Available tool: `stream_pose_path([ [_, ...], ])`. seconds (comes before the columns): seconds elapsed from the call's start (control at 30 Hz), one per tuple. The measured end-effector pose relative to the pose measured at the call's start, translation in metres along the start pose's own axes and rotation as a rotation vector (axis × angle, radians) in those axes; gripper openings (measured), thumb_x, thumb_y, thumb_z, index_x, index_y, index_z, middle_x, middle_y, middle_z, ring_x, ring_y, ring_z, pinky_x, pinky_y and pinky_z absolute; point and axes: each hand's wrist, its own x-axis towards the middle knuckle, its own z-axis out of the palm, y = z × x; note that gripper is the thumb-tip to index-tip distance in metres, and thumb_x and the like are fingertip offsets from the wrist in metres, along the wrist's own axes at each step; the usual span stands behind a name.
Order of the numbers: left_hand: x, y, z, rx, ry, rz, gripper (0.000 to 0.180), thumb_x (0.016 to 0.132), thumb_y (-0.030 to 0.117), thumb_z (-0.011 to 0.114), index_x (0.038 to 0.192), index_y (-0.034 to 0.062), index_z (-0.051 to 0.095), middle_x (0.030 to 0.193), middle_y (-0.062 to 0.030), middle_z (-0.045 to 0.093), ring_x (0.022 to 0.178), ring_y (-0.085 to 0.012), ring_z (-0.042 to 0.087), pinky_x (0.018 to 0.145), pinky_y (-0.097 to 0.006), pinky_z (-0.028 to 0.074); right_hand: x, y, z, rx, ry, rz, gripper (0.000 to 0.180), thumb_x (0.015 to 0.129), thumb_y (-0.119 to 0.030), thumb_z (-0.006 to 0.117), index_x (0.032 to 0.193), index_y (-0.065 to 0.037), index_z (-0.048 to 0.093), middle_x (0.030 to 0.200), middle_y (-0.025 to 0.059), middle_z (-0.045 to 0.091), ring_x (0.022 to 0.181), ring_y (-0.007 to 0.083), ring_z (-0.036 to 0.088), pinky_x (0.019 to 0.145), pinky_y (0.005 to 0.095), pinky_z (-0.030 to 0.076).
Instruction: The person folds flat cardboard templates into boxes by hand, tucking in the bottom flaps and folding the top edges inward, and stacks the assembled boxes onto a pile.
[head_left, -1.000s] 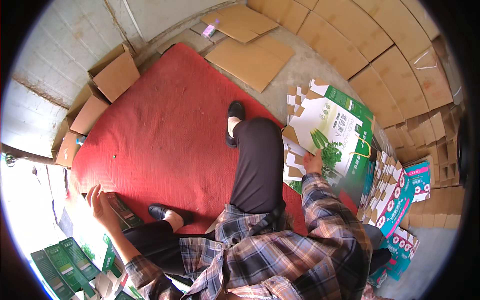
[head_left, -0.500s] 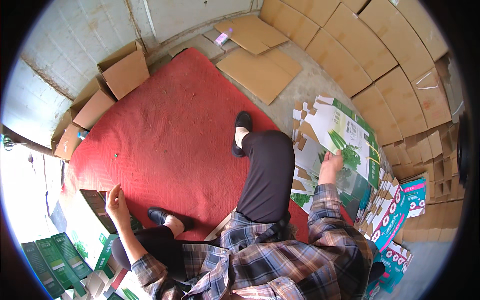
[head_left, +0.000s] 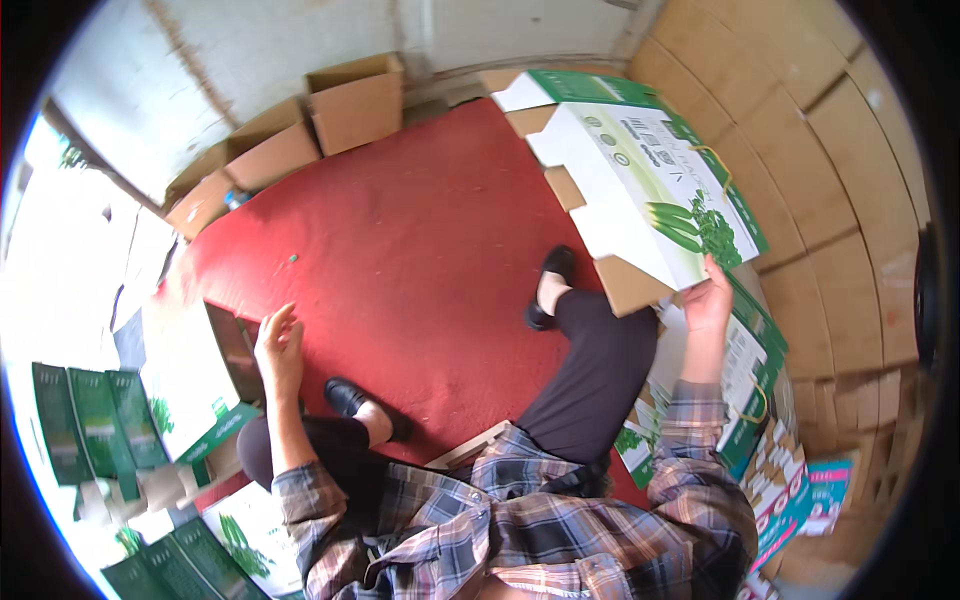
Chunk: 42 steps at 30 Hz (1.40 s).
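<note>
My right hand (head_left: 710, 298) grips the near edge of a flattened carton (head_left: 615, 195), white and green with a vegetable picture and a yellow cord handle. The carton is raised, with its brown-backed flaps pointing left over the red carpet. Below it lies a stack of similar flat cartons (head_left: 742, 350), partly hidden by the raised one. My left hand (head_left: 280, 350) hovers with fingers loosely bent and apart, holding nothing. Close beside it stands a set-up white and green box (head_left: 180, 360) with dark green flaps spread out.
Red carpet (head_left: 400, 240) covers the floor before me. Several brown open boxes (head_left: 355, 105) line the far left wall. Stacked brown cartons (head_left: 790, 170) form a wall at right. Teal and pink packages (head_left: 790, 515) lie at lower right, another green-flapped box (head_left: 185, 560) at lower left.
My right hand has taken hold of the top flat carton and lifted it off the stack. My left hand remains beside the set-up box. The whole view has turned somewhat to the left.
</note>
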Motion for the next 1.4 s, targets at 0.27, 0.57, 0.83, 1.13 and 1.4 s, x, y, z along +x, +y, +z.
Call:
stream_pose_path([
  [0.27,0.008,-0.011,-0.018,-0.277,0.201,-0.099,0.089,0.070,0.001,0.075,0.145,0.0163,0.031,0.135,-0.0083,0.044,0.109,-0.0180,0.051,0.080,-0.028,0.049,0.035,0.049,0.088,-0.119,-0.483,0.568,0.031,0.090,-0.024,0.054,0.102,0.003,0.063,0.094,0.0138,0.069,0.083,0.0242,0.067,0.076,0.0367,0.054],
  [0.57,0.000,-0.010,-0.045,-0.836,0.219,-0.005,0.016,0.080,-0.004,0.067,0.092,0.0053,0.063,0.091,-0.0026,0.064,0.087,-0.0097,0.059,0.081,-0.024,0.047,0.067,0.107,0.130,-0.344,-0.592,0.682,0.036,0.089,-0.030,0.050,0.105,0.000,0.062,0.100,0.0145,0.068,0.083,0.0238,0.067,0.075,0.0352,0.054],
  [0.83,-0.008,-0.007,-0.033,-0.854,0.177,-0.138,0.019,0.082,0.002,0.068,0.100,0.0050,0.061,0.095,-0.0035,0.066,0.088,-0.0122,0.061,0.084,-0.028,0.047,0.047,0.146,0.149,-0.548,-0.472,0.637,0.051,0.093,-0.037,0.040,0.131,-0.002,0.039,0.141,0.0184,0.038,0.100,0.0386,0.064,0.076,0.0418,0.053],
  [1.13,-0.013,-0.015,-0.017,-0.804,0.119,-0.270,0.026,0.084,0.010,0.069,0.109,0.0049,0.062,0.099,-0.0039,0.067,0.090,-0.0123,0.060,0.084,-0.028,0.046,0.001,0.152,0.183,-0.733,-0.569,0.288,0.104,0.075,-0.067,0.064,0.143,-0.001,0.023,0.144,0.0146,0.031,0.131,0.0335,0.033,0.097,0.0464,0.038],
  [1.4,-0.012,-0.011,-0.022,-0.961,0.099,-0.292,0.030,0.079,0.012,0.074,0.106,0.0039,0.063,0.096,-0.0060,0.067,0.089,-0.0151,0.062,0.086,-0.031,0.046,0.001,0.199,0.194,-1.064,-0.480,-0.254,0.125,0.065,-0.049,0.082,0.144,0.010,0.005,0.145,0.0300,0.022,0.137,0.0368,0.024,0.112,0.0408,0.023],
])
